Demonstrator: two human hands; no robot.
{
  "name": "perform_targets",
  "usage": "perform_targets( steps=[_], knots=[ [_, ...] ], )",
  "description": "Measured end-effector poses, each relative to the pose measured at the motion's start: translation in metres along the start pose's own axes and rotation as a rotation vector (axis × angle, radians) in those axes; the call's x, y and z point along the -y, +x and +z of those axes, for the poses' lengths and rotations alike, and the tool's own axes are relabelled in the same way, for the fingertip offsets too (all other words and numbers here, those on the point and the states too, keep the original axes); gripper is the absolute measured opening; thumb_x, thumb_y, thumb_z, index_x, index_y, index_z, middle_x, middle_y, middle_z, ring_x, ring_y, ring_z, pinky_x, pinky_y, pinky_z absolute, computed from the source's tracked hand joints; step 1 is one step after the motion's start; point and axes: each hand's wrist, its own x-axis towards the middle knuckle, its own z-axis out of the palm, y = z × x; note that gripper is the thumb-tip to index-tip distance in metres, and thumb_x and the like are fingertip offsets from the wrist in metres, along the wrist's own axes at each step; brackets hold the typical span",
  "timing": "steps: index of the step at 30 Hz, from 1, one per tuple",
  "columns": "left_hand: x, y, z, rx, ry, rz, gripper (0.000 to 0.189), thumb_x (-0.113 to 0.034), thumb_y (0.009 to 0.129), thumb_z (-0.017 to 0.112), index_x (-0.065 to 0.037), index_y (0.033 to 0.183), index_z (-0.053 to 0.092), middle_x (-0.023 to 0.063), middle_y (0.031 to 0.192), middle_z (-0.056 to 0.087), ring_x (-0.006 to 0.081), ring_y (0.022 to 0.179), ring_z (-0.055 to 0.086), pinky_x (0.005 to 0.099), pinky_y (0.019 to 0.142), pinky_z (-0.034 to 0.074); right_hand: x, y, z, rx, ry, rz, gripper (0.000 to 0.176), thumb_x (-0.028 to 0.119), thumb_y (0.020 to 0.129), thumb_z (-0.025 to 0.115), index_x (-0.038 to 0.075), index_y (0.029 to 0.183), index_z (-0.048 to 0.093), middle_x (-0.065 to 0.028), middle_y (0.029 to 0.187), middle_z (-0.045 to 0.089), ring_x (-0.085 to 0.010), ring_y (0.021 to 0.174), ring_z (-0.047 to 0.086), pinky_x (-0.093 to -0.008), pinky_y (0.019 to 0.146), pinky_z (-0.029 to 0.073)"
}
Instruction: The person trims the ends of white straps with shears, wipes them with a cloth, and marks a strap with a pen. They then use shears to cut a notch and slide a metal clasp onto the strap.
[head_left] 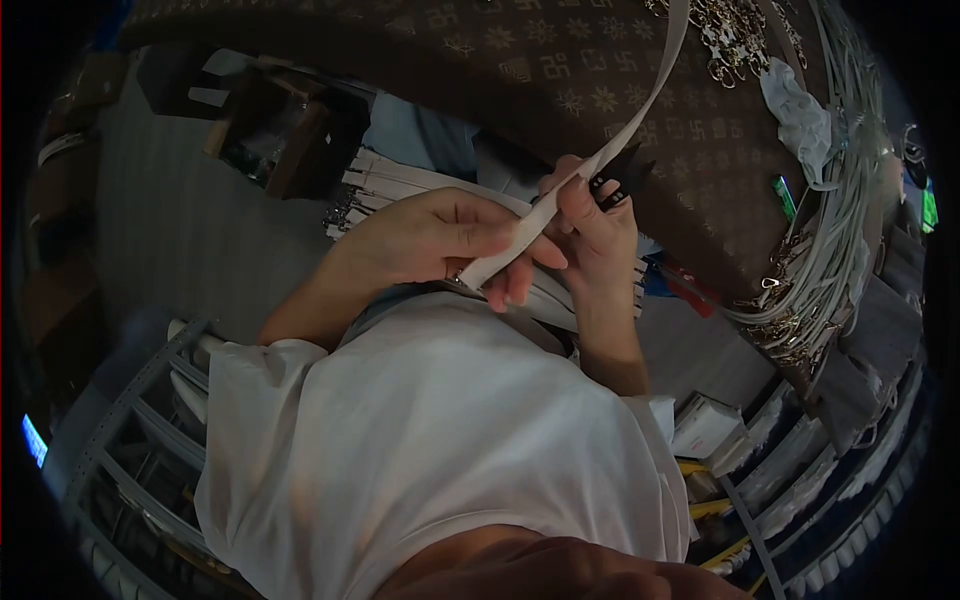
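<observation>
A: While the white strap (640,120) stretches up across the brown patterned table (560,60), where does its lower end sit?

B: Its cut end lies in the left hand (430,240), pinched between the thumb and curled fingers, just above the person's white shirt (430,430).

A: And the right hand (595,230)?

B: It is closed round the same strap a little farther along, close beside the left. Its fingers are folded in, and a small black piece (612,190) with white marks sits against them. What that piece is, I cannot tell.

A: What lies about them?

B: Beneath the hands, a stack of pale straps (400,180) fans out. At the table's far edge there is a heap of metal clasps (730,40). On the right side a thick bundle of white cords (835,230) curves down, with clasps on its ends.
</observation>
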Motion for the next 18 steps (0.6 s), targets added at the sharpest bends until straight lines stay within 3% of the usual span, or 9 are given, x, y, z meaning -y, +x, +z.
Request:
perform_targets(
  steps=[2, 4, 6, 8, 9, 11, 13, 18],
  knots=[
    [0.007, 0.004, -0.004, 0.19, -0.226, -0.067, 0.03, -0.023, 0.087, 0.053, 0.003, 0.102, 0.057, 0.0069, 0.074, 0.058, 0.0146, 0.066, 0.059, 0.0296, 0.068, 0.051, -0.004, 0.001, -0.011, 0.067, 0.043, 0.033, 0.02, 0.018, 0.079, 0.066, -0.001, 0.081, 0.06, -0.0001, 0.063, 0.052, -0.0054, 0.053, 0.041, -0.0193, 0.047, 0.029],
    [0.015, 0.007, -0.005, 0.154, -0.289, -0.09, 0.027, -0.02, 0.085, 0.055, 0.002, 0.1, 0.057, 0.0063, 0.073, 0.057, 0.0144, 0.067, 0.059, 0.03, 0.07, 0.052, -0.006, 0.002, -0.019, 0.135, 0.059, -0.018, 0.025, 0.023, 0.078, 0.067, -0.001, 0.083, 0.06, 0.0004, 0.061, 0.051, -0.0056, 0.055, 0.042, -0.019, 0.047, 0.029],
    [0.02, 0.009, -0.005, 0.124, -0.352, -0.122, 0.024, -0.017, 0.083, 0.058, 0.002, 0.098, 0.057, 0.0058, 0.072, 0.057, 0.0143, 0.067, 0.059, 0.0305, 0.071, 0.052, -0.007, -0.002, -0.017, 0.063, 0.005, -0.021, 0.024, 0.022, 0.078, 0.068, 0.0, 0.082, 0.06, 0.0004, 0.062, 0.051, -0.0052, 0.055, 0.042, -0.0188, 0.047, 0.029],
    [0.025, 0.009, -0.002, -0.082, -0.079, -0.103, 0.017, -0.01, 0.08, 0.062, 0.0, 0.093, 0.059, 0.005, 0.079, 0.059, 0.0112, 0.067, 0.058, 0.0234, 0.063, 0.048, -0.007, -0.007, -0.008, -0.014, -0.046, -0.022, 0.023, 0.022, 0.078, 0.068, 0.0, 0.081, 0.06, 0.0004, 0.062, 0.052, -0.0047, 0.055, 0.041, -0.0186, 0.048, 0.029],
    [0.022, 0.007, 0.001, -0.082, -0.081, -0.111, 0.017, -0.01, 0.08, 0.062, 0.0, 0.093, 0.059, 0.005, 0.079, 0.059, 0.0112, 0.067, 0.058, 0.0234, 0.063, 0.048, -0.006, -0.007, -0.001, -0.14, -0.144, -0.026, 0.022, 0.021, 0.078, 0.068, 0.001, 0.079, 0.059, 0.0007, 0.062, 0.052, -0.004, 0.055, 0.041, -0.0182, 0.048, 0.03],
    [0.013, 0.003, 0.011, -0.319, 0.363, -0.05, 0.012, -0.007, 0.078, 0.065, 0.0, 0.086, 0.059, 0.0054, 0.08, 0.059, 0.0103, 0.066, 0.058, 0.0217, 0.061, 0.046, -0.006, -0.009, 0.001, -0.271, -0.238, -0.024, 0.02, 0.019, 0.078, 0.067, 0.001, 0.077, 0.058, 0.0009, 0.063, 0.052, -0.0032, 0.055, 0.041, -0.0179, 0.049, 0.03],
    [0.016, 0.0, 0.016, -0.346, 0.387, 0.02, 0.013, -0.008, 0.08, 0.063, 0.0, 0.088, 0.059, 0.0052, 0.079, 0.059, 0.0093, 0.066, 0.058, 0.0209, 0.059, 0.046, -0.006, -0.009, -0.004, -0.307, -0.38, -0.037, 0.017, 0.016, 0.08, 0.065, 0.002, 0.073, 0.057, 0.0022, 0.062, 0.053, -0.0017, 0.055, 0.041, -0.0171, 0.049, 0.03],
    [0.019, -0.004, 0.027, -0.369, 0.273, 0.165, 0.017, -0.005, 0.083, 0.057, 0.003, 0.097, 0.058, 0.0053, 0.076, 0.059, 0.0099, 0.064, 0.058, 0.0213, 0.059, 0.048, -0.003, -0.013, 0.002, -0.299, -0.312, -0.037, 0.018, 0.017, 0.082, 0.063, 0.003, 0.073, 0.056, 0.0036, 0.061, 0.051, -0.0017, 0.056, 0.041, -0.0166, 0.049, 0.029]
  ],
)
